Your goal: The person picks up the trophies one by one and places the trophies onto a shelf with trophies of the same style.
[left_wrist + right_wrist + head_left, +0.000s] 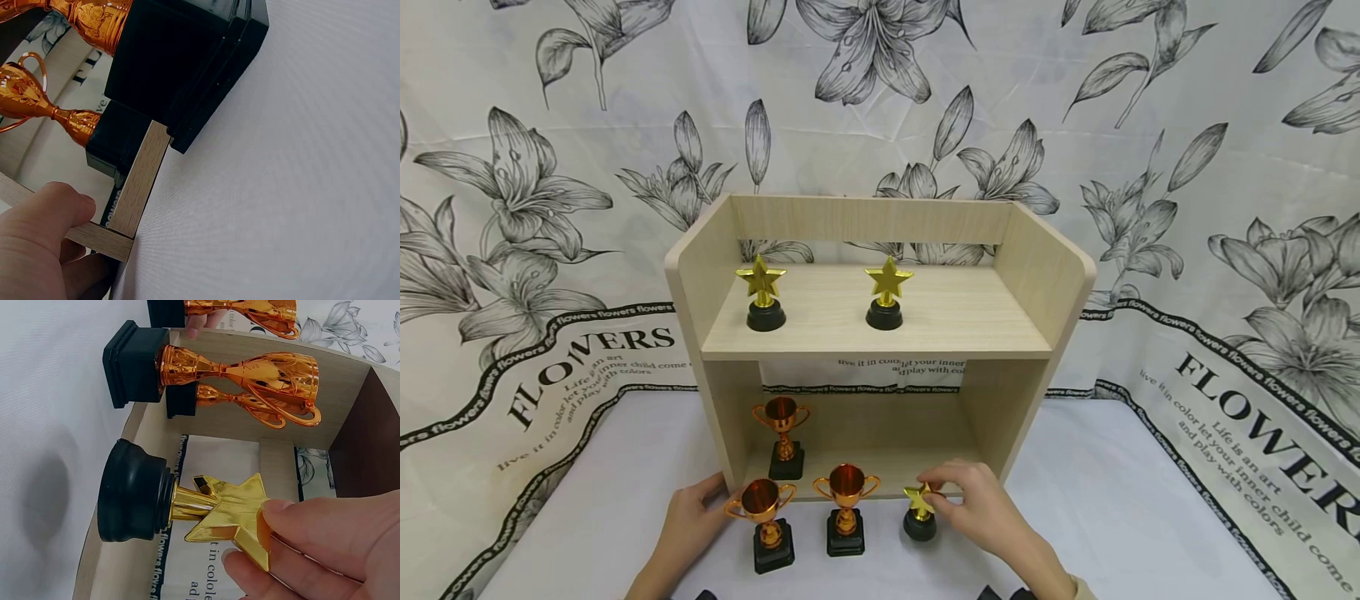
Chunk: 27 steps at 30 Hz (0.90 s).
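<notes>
My right hand [981,508] pinches a gold star trophy [234,512] by its star between thumb and fingers. The trophy is upright in front of the shelf, its black round base [131,494] apart from its shadow on the cloth. With thumb and fingers on either side, my left hand [688,521] grips the lower front edge of the wooden shelf's left side panel [103,240]. Two bronze cup trophies, one on the left [762,504] and one in the middle [846,487], stand before the shelf. Another cup trophy [784,417] stands inside the lower compartment at left.
On the upper board [962,312] of the shelf stand two more gold star trophies, one at the left [763,287] and one near the middle [887,287]. White cloth [1112,500] covers the table. A flower-printed curtain [1150,125] hangs behind.
</notes>
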### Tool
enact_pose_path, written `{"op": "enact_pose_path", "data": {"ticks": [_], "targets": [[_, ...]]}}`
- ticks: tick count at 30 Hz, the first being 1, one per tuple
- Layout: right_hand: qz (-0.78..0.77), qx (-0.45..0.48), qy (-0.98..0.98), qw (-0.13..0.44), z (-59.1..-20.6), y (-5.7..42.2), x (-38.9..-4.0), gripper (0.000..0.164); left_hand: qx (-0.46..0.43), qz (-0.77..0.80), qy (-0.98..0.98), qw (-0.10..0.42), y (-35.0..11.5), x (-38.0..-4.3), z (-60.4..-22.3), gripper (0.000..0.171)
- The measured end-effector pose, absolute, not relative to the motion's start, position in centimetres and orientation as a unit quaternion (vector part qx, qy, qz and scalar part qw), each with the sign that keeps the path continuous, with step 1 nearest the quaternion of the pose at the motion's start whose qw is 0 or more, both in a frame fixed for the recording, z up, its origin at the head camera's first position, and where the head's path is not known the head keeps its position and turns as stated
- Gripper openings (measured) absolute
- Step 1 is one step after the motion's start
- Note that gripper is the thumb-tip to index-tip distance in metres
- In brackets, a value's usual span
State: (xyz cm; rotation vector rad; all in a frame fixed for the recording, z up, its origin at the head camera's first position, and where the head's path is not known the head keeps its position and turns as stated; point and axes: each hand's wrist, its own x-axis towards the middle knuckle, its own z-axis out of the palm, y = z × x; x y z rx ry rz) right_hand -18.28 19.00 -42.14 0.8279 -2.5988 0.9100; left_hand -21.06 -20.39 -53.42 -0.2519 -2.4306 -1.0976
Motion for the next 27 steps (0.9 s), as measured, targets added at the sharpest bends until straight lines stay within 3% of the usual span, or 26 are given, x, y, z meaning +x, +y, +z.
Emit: {"op": "enact_pose_path", "data": {"ticks": [14,27], "targets": [[0.336,0.286,-0.885,0.148,-42.31,18.89,-18.49,0.022,-0.095,-0.399,-0.881,0.237,-20.32,-20.87,-53.23,0.035],[0.339,0.307,-0.867,0.196,-42.10,18.81,-18.40,0.028,-0.087,-0.401,-0.881,0.235,-20.30,-21.00,-53.37,0.036]]}}
